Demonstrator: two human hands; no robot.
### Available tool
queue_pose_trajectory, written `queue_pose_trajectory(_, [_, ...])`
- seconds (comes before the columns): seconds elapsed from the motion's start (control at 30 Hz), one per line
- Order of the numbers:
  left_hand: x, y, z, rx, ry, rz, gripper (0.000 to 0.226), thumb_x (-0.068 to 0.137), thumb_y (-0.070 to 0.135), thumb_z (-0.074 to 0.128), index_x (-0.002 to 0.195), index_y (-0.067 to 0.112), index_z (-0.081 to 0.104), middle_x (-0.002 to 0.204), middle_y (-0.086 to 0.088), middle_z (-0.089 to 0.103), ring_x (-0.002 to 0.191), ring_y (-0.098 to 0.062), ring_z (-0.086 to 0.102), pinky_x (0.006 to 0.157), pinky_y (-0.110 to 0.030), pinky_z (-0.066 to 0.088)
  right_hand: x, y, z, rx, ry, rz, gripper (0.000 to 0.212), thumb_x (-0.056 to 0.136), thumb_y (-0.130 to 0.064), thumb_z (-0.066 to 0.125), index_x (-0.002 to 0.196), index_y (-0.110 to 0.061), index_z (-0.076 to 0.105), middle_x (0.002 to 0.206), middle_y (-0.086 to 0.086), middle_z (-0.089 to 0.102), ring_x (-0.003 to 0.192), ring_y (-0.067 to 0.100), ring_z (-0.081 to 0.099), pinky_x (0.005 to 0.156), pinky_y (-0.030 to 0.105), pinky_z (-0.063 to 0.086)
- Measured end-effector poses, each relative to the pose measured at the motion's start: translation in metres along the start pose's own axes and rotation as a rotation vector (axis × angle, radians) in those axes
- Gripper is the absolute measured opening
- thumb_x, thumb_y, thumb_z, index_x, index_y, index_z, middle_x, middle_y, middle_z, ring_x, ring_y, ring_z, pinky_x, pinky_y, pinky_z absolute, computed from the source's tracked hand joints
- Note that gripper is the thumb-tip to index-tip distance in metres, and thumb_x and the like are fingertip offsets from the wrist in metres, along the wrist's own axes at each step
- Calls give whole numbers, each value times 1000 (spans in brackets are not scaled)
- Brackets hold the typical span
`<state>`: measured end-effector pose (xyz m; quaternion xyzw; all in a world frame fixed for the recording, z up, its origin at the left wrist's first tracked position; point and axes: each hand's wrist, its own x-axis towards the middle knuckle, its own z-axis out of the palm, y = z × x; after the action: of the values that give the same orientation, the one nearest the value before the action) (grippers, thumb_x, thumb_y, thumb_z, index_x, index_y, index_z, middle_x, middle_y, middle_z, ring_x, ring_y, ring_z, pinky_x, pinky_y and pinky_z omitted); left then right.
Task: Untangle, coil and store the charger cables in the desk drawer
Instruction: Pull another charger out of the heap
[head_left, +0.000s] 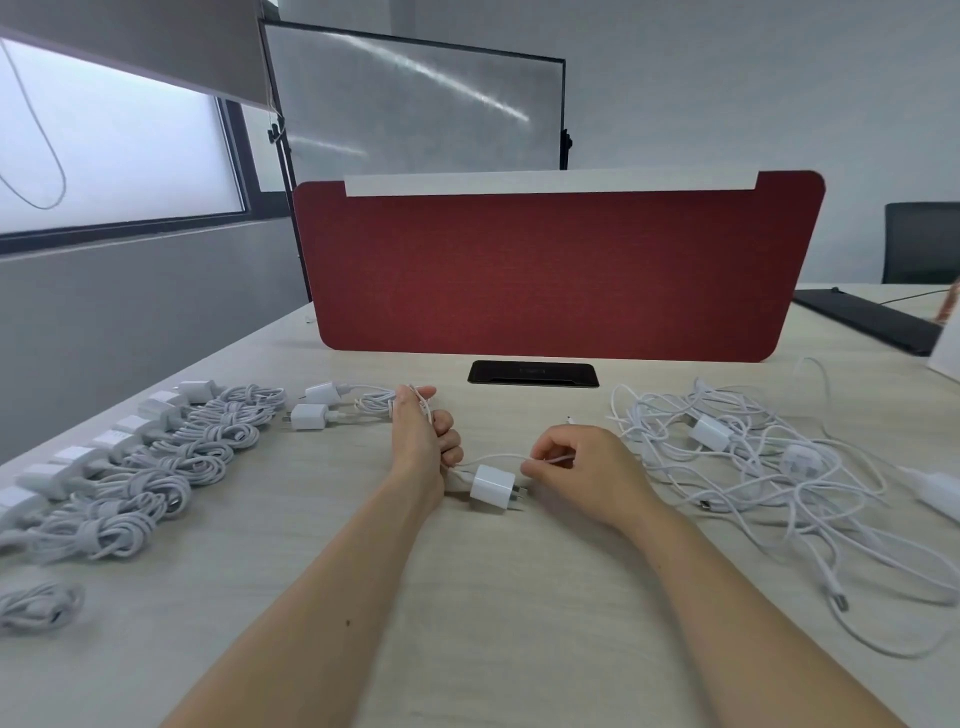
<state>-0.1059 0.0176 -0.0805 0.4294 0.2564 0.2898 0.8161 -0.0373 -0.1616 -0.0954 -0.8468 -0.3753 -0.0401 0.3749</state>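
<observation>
My left hand (423, 436) holds loops of a white cable (493, 460) wound around its fingers, palm side turned right. My right hand (576, 465) pinches the same cable a short way along, its free end poking out past my fingers. The cable's white plug adapter (491, 488) lies on the desk between my hands. A tangled heap of white charger cables (769, 467) with adapters sprawls to the right. A row of several coiled chargers (156, 462) lines the left side. Two more adapters (314, 408) with coiled cable lie just left of my left hand.
A red fabric divider (556, 275) stands across the back of the pale wood desk (467, 597). A black cable hatch (532, 374) sits in front of it. A loose coil (36, 605) lies near the left front edge. A black keyboard (872, 319) is far right.
</observation>
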Motion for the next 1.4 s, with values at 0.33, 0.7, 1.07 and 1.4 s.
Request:
queue_pose_trajectory(0.33, [2, 12, -6, 46, 133, -2, 46, 104, 52, 22, 89, 20, 52, 58, 5, 30, 33, -7, 20, 35, -14, 15, 2, 20, -10, 45, 33, -20, 11, 86, -33, 72, 76, -35, 71, 79, -15, 70, 79, 1, 62, 77, 25, 46])
queue_pose_trajectory(0.7, [-23, 0, 8, 411, -399, -331, 51, 105, 52, 24, 83, 14, 50, 64, -2, 57, 37, -7, 32, 33, -11, 19, 6, -4, -9, 249, 195, -41, 23, 94, -40, 63, 80, -26, 74, 53, -10, 56, 52, 3, 49, 64, 33, 48])
queue_pose_trajectory(1.07, [-47, -2, 20, 629, -648, -319, 52, 98, 63, 33, 67, 23, 40, 47, 8, 19, 41, -7, 13, 37, -19, 11, 5, -7, -2, 89, 114, -42, 24, 102, -36, 47, 106, -36, 71, 65, -15, 59, 66, 5, 54, 64, 30, 43])
queue_pose_trajectory(1.4, [-47, -32, 23, 829, -317, 493, 37, 106, 35, 31, 89, 29, 62, 62, 11, 51, 52, -2, 43, 58, -25, 36, 1, -13, 6, 127, 147, -65, 11, 98, -25, 47, 105, -30, 41, 76, -5, 62, 68, 14, 57, 66, 38, 45])
